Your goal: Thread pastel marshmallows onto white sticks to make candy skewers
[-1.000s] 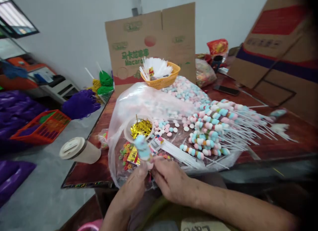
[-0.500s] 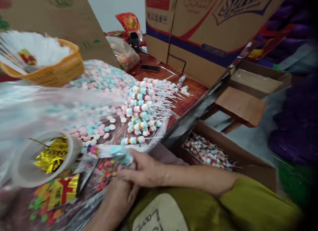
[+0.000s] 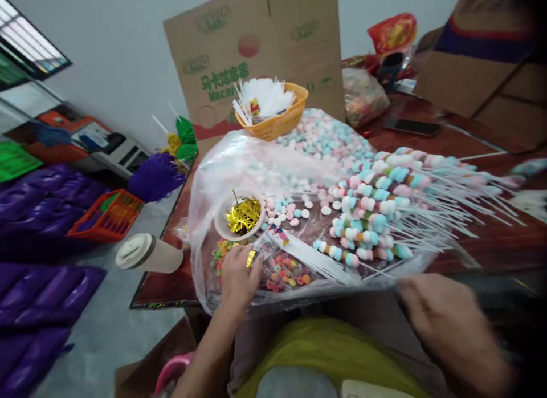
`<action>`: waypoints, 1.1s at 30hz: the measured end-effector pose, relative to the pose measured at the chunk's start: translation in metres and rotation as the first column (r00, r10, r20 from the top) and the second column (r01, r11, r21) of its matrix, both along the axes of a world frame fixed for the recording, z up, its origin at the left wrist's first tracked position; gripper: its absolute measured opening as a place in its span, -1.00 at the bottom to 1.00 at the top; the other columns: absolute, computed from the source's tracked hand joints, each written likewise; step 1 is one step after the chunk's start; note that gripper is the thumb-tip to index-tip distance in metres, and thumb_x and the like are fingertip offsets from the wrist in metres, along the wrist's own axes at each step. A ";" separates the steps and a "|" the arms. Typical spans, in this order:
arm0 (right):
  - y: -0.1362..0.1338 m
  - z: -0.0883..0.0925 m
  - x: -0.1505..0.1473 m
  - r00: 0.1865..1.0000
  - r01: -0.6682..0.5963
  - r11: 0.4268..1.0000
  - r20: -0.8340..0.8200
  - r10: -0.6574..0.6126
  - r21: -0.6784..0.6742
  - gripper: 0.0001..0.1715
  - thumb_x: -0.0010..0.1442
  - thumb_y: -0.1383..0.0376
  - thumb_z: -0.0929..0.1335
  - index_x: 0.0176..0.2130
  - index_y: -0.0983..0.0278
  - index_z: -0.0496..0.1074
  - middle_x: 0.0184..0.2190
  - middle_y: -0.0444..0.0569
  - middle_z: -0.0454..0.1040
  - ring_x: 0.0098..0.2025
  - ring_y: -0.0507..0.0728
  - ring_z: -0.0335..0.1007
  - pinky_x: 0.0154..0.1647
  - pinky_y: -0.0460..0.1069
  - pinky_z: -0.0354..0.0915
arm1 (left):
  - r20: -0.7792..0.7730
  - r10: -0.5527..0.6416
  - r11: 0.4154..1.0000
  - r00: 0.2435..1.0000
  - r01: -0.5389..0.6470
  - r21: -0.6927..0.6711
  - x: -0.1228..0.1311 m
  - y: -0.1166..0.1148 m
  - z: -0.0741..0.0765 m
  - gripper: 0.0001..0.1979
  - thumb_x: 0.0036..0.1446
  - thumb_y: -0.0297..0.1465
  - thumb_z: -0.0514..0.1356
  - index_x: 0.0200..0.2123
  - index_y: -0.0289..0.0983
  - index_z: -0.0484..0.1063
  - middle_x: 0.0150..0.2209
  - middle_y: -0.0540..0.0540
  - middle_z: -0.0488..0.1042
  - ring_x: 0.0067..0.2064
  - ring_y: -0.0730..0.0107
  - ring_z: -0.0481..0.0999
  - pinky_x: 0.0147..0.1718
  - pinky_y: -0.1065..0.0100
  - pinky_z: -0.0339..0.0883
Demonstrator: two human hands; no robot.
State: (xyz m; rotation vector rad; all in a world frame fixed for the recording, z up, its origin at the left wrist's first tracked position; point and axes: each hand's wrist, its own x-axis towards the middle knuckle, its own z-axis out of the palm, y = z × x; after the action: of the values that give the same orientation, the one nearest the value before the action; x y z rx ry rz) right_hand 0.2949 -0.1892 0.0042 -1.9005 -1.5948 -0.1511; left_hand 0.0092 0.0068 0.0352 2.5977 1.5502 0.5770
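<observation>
My left hand (image 3: 240, 272) reaches over the front left of the table, lying on ring-shaped candies (image 3: 223, 247) and a gold card (image 3: 251, 258) beside a clear plastic packet (image 3: 265, 247). Its thumb stands apart from the index finger, the card showing between them. My right hand (image 3: 444, 312) is smeared by motion at the table's front edge. Its fingertips are close to the bare stick end of a candy skewer (image 3: 335, 252); whether they grip it I cannot tell. Behind that skewer lies a pile of pastel candy skewers (image 3: 376, 207), sticks pointing right.
A white bowl (image 3: 220, 221) holds gold twist ties (image 3: 243, 214). Loose pastel candies (image 3: 325, 138) lie under clear plastic, with white sticks (image 3: 316, 258) in front and a yellow basket (image 3: 294, 116) behind. A lidded cup (image 3: 158, 255) stands at the left edge; a phone (image 3: 412, 126) lies at the back.
My view has swung left. My hands, which were together around a wrapped candy skewer, are now apart. The wrapped skewer is no longer seen in them.
</observation>
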 end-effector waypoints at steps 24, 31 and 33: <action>0.160 -0.002 -0.096 0.913 -0.347 0.928 0.181 0.367 -0.134 -0.64 0.19 0.33 0.21 -0.02 0.26 0.37 -0.28 0.04 0.44 -0.27 0.12 0.19 -0.26 0.02 0.08 | 0.146 -0.236 0.964 0.961 0.251 -0.093 0.020 0.023 -0.035 -0.67 -0.03 -0.40 0.20 -0.13 -0.25 0.37 -0.02 -0.21 0.34 -0.03 0.12 0.29 -0.06 0.09 0.21; 0.159 0.000 -0.095 0.945 -0.320 0.944 0.046 0.325 -0.085 -0.72 0.18 0.32 0.21 -0.16 0.36 0.40 -0.37 0.06 0.39 -0.25 0.15 0.21 -0.22 0.04 0.13 | 0.059 -0.173 0.973 0.983 0.180 -0.147 0.025 0.028 -0.038 -0.86 -0.01 -0.43 0.17 -0.32 -0.26 0.43 -0.32 -0.13 0.43 -0.23 0.22 0.37 -0.23 0.22 0.24; 0.162 0.001 -0.101 0.932 -0.356 0.931 0.042 0.360 -0.086 -0.65 0.14 0.28 0.26 -0.08 0.38 0.35 -0.31 0.08 0.38 -0.22 0.17 0.20 -0.21 0.05 0.13 | 0.057 -0.169 0.972 0.984 0.176 -0.154 0.026 0.028 -0.038 -0.92 0.02 -0.45 0.13 -0.42 -0.26 0.44 -0.38 -0.10 0.42 -0.27 0.27 0.38 -0.26 0.27 0.23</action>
State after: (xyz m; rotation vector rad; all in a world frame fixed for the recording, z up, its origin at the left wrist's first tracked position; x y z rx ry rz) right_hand 0.1938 -0.0273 0.0051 -1.6366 -1.9821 0.0133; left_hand 0.0351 0.0347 -0.0032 2.5475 1.2840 0.4710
